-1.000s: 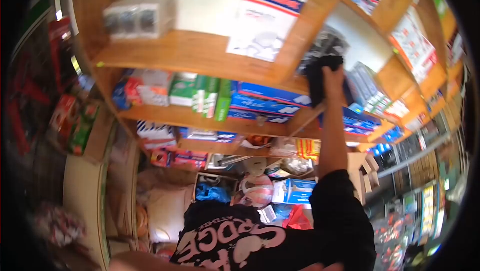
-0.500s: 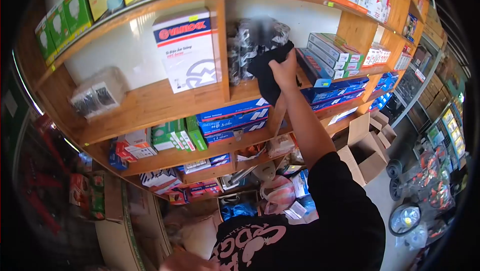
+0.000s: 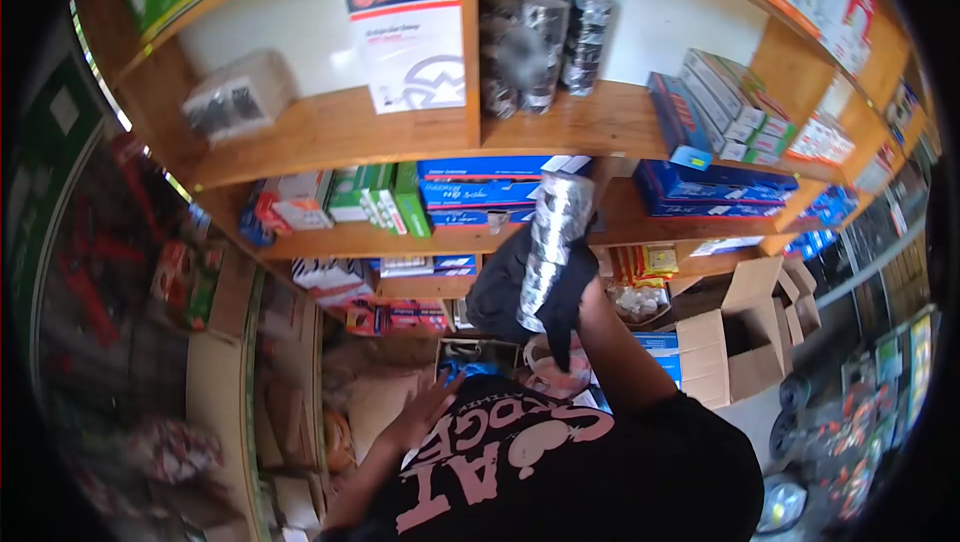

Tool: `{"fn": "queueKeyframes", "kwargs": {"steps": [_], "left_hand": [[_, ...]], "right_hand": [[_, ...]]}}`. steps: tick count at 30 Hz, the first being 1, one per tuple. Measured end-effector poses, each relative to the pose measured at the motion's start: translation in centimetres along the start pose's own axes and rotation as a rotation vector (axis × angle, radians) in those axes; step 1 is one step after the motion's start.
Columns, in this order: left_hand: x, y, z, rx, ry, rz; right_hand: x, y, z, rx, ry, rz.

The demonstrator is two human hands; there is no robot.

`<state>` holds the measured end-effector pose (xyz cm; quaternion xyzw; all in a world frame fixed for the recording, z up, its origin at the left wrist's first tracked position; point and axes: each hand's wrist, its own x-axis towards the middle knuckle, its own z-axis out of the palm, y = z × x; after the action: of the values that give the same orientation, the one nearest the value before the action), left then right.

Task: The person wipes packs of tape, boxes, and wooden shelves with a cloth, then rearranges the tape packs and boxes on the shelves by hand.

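My right hand (image 3: 592,294) is closed around a black cloth and a shiny, plastic-wrapped cylinder (image 3: 552,242), held tilted in front of the shelves. The black cloth (image 3: 500,287) bunches around the cylinder's lower part and hides most of my fingers. What is packed inside the wrapping I cannot make out. My left hand (image 3: 428,414) is low beside my black shirt, fingers apart and with nothing in it. On the shelf above stand similar wrapped dark cylinders (image 3: 545,52), upright against the back panel.
A white box (image 3: 405,52) with a red and blue label stands left of the divider. Long blue boxes (image 3: 715,192) and green-and-white boxes (image 3: 730,107) fill shelves at the right. Open cardboard boxes (image 3: 755,332) sit below them. A plastic-wrapped pack (image 3: 235,97) lies at the left.
My right hand has come down and back from the upper shelf, now with a wrapped cylinder along with the black cloth. My left hand has risen into fuller view.
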<state>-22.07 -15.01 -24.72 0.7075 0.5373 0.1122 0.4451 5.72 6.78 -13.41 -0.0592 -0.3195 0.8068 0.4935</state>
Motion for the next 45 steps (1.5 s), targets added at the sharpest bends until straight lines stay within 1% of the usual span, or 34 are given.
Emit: {"fn": "queueKeyframes", "kwargs": {"steps": [1, 3, 4, 5, 6, 7, 8, 9, 10, 11, 13, 14, 15, 17, 18, 19, 20, 21, 22, 23, 24, 25, 27, 28, 29, 31, 32, 33, 35, 36, 38, 41, 43, 45], "left_hand": [[0.9, 2.3, -0.8, -0.181, -0.022, 0.015], [2.6, 4.7, -1.8, -0.163, 0.171, 0.224], [3.7, 5.9, -2.1, -0.325, 0.307, 0.255], [4.5, 7.2, -2.2, -0.491, 0.443, 0.272], [5.4, 9.8, -2.9, -0.649, 0.506, 0.344], [6.4, 12.1, -3.8, -0.802, 0.577, 0.419], [7.4, 12.8, -3.9, -0.752, 0.550, 0.437], [8.1, 13.4, -3.9, -0.700, 0.525, 0.455], [9.4, 13.6, -3.4, -0.799, 0.375, 0.523], [9.5, 16.5, -2.4, -1.001, 0.495, 0.498], [10.6, 16.9, -0.4, -1.123, 0.665, 0.383], [10.6, 16.9, 0.2, -1.185, 0.683, 0.376], [10.5, 17.0, 0.5, -1.243, 0.700, 0.372], [10.7, 16.7, 0.8, -1.334, 0.701, 0.381], [10.6, 16.0, 0.9, -1.368, 0.687, 0.390], [10.6, 15.7, 1.0, -1.405, 0.671, 0.399], [10.3, 16.5, 0.8, -1.474, 0.680, 0.427], [10.4, 15.5, 1.1, -1.528, 0.637, 0.416], [9.8, 15.8, 0.7, -1.648, 0.549, 0.418], [9.3, 16.2, 0.2, -1.763, 0.455, 0.422], [9.5, 16.2, 0.1, -1.883, 0.545, 0.377], [9.3, 15.0, 0.0, -1.880, 0.516, 0.408], [8.8, 13.4, -0.5, -1.774, 0.410, 0.388], [8.4, 13.6, -1.3, -1.567, 0.380, 0.374], [8.1, 13.4, -1.9, -1.500, 0.224, 0.446], [7.5, 15.6, -2.4, -0.883, 0.571, 0.337], [6.9, 15.6, -3.5, -0.683, 0.627, 0.330], [6.7, 16.0, -4.6, -0.767, 0.603, 0.342], [6.0, 16.1, -5.6, -0.754, 0.644, 0.350], [6.0, 16.2, -6.1, -0.668, 0.705, 0.347], [5.9, 16.4, -6.4, -0.500, 0.825, 0.332], [6.4, 15.7, -6.8, -0.515, 0.965, 0.416], [5.5, 15.1, -8.0, -0.617, 0.859, 0.422], [4.2, 14.4, -9.5, -0.765, 0.727, 0.422]], "right_hand": [[-0.7, -0.1, -0.3, 0.052, -0.104, 0.071], [-1.9, 0.1, -3.8, -0.077, -0.104, 0.158], [-2.3, 0.1, -4.6, -0.142, -0.108, 0.201], [-3.1, 0.0, -5.3, -0.313, -0.126, 0.228], [-3.4, -0.3, -3.9, -0.622, -0.159, 0.181], [-3.7, -0.7, -1.6, -1.045, -0.184, 0.106], [-3.3, -1.0, 1.0, -1.571, -0.195, 0.012], [-3.9, 0.1, 0.7, -1.282, -0.115, -0.006], [-4.6, 1.2, 0.4, -0.989, -0.052, -0.043], [-4.3, 1.3, 1.8, -0.781, 0.023, -0.060], [-4.2, 2.3, 1.1, -0.937, 0.169, 0.016], [-3.9, 2.6, 1.4, -0.979, 0.097, -0.109], [-4.5, 2.0, 1.8, -1.098, 0.044, -0.126], [-5.3, 2.4, 2.0, -0.865, 0.034, -0.119], [-5.7, 2.4, 1.7, -0.985, 0.016, -0.208], [-5.5, 1.0, 1.8, -1.295, -0.166, -0.401], [-5.3, -0.3, 1.8, -1.562, -0.306, -0.664], [-5.6, -1.4, 1.5, -1.169, -0.296, -0.346], [-6.0, -2.1, 1.1, -0.768, -0.270, -0.039], [-5.4, -3.2, 2.4, -0.861, -0.258, 0.126], [-4.8, -4.3, 3.8, -0.959, -0.258, 0.294], [-2.2, -7.3, 8.5, -1.563, -0.275, 0.307], [-0.6, -7.6, 10.3, -1.892, -0.332, 0.115], [-0.8, -5.1, 8.0, -1.608, -0.378, -0.045], [-1.2, -2.6, 5.7, -1.320, -0.407, -0.190], [-1.3, -0.7, 7.3, -1.225, -0.430, -0.543], [-1.0, 0.8, 7.2, -1.113, -0.353, -0.579], [-0.6, 2.1, 7.0, -1.000, -0.284, -0.615], [0.3, 2.8, 8.2, -0.949, -0.223, -0.658], [0.6, 3.0, 8.6, -0.923, -0.194, -0.675], [1.4, 3.5, 9.0, -0.964, -0.050, -0.686], [3.7, 4.2, 9.6, -1.006, 0.101, -0.733], [4.4, 4.4, 10.9, -0.812, 0.057, -0.684], [5.5, 4.9, 11.3, -0.801, -0.224, -0.700]]}}
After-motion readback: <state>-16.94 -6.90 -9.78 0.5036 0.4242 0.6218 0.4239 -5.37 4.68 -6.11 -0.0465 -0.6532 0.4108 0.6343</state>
